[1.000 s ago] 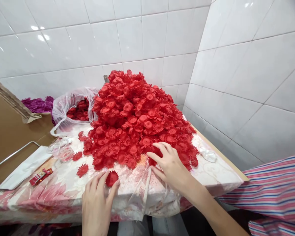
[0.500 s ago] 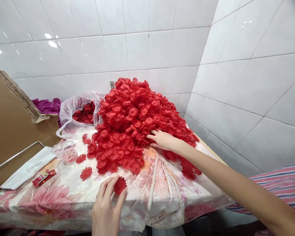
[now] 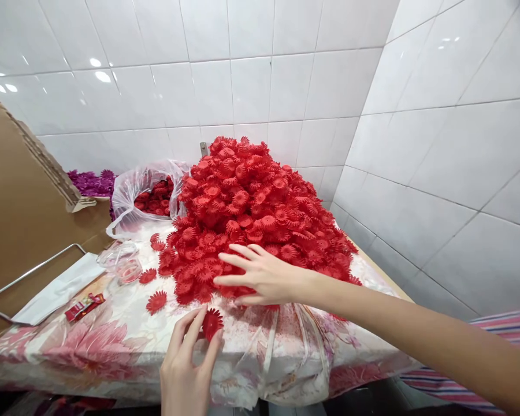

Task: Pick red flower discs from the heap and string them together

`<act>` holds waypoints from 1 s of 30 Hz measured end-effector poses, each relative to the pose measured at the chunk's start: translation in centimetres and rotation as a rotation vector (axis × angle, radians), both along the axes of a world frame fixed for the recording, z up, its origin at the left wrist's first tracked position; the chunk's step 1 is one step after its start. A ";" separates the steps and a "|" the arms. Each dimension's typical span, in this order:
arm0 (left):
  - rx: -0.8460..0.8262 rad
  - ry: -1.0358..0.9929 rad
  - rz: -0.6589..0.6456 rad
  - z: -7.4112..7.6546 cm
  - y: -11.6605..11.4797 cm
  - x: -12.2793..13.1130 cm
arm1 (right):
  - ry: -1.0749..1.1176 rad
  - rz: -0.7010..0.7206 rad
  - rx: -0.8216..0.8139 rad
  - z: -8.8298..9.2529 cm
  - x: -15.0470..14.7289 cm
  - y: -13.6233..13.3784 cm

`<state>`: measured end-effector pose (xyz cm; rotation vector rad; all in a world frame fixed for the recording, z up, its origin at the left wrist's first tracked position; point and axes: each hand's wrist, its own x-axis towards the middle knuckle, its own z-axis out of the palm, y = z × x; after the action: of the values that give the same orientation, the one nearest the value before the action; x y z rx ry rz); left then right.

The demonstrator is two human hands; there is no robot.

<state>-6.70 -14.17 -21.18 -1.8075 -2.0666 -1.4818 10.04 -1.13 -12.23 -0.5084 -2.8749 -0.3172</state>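
Observation:
Between the thumb and fingers of my left hand (image 3: 188,358) is a red artificial flower (image 3: 212,324), held just above the front of the table. My right hand (image 3: 260,274) reaches in from the right with its fingers spread, over the lower front of a big heap of red artificial flowers (image 3: 260,202). Nothing shows in its grasp, though the undersides of the fingers are hidden. A few loose red flowers (image 3: 156,302) lie on the cloth left of the heap.
A clear plastic bag (image 3: 125,199) of darker red flowers stands behind left, near purple flowers (image 3: 91,184). A cardboard box (image 3: 26,190) fills the left side. A small red packet (image 3: 85,307) and a clear plastic container (image 3: 127,270) lie on the floral tablecloth (image 3: 91,346). Tiled walls enclose the back and right.
My right hand has moved left and toward me, from the heap's right side to its lower front, fingers now spread. My left hand keeps the red flower. The view has shifted slightly.

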 end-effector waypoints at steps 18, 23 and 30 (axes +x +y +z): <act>0.199 -0.098 0.070 -0.2 -1.0 -0.9 | -0.180 -0.113 -0.036 -3.9 -6.4 12.0; 0.193 -0.144 0.067 -0.2 -1.0 -0.9 | -0.184 -0.143 -0.034 -3.5 -7.0 12.9; 0.139 -0.128 0.031 0.2 -1.3 -0.2 | -0.177 -0.127 -0.027 -1.2 -6.6 10.0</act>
<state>-6.92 -15.45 -21.01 -1.6653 -1.9778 -1.7275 3.41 8.89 -13.38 -0.7029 -3.0266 -0.3611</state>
